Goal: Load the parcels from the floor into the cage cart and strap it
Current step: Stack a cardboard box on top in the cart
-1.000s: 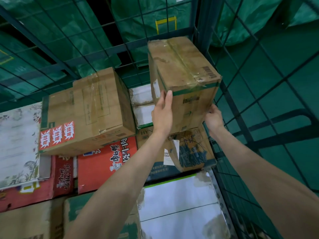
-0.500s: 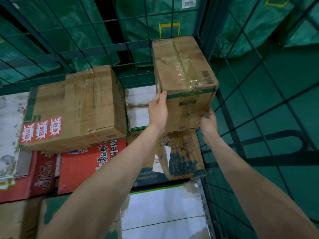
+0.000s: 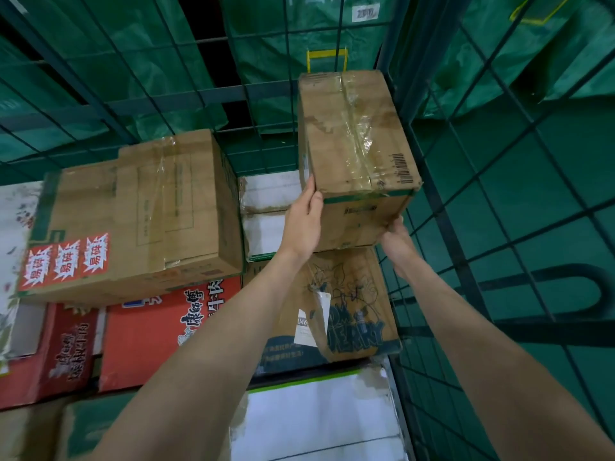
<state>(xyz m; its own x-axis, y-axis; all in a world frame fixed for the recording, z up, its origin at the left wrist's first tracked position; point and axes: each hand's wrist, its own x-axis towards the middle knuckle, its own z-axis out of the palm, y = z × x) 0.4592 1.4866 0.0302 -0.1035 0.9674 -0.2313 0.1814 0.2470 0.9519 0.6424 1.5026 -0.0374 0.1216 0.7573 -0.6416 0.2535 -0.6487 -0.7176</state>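
- I see a tall brown cardboard parcel sealed with clear tape [image 3: 357,138] held up in the far right corner of the green wire-mesh cage cart [image 3: 499,201], its top face tilted toward me and a barcode near its right edge.
- My left hand [image 3: 301,224] lies flat against the parcel's near left corner, fingers straight and together; the fingertips on the far side are out of sight.
- My right hand [image 3: 396,239] supports the lower right corner from below; the box hides its fingers, so I cannot tell how they curl.
- I cannot tell whether the parcel's base touches the brown cartoon-printed cardboard carton [image 3: 346,304] directly under it; both hands cover that seam.
- A white paper label on that carton is partly blocked by my left forearm and too small to read.
- To the left sits a large brown cardboard box with three red-and-white fragile stickers [image 3: 133,214], resting on a red printed carton [image 3: 159,331].
- Between the large box and the held parcel, white cartons with torn tape [image 3: 269,214] show only a narrow strip.
- A white floral-patterned box [image 3: 13,234] is cut off at the left edge.
- A white carton with a green edge [image 3: 316,417] runs off the bottom, half behind my arms.
- Beyond the mesh, green woven sacks [image 3: 293,34] hang blurred; a small white tag is unreadable.
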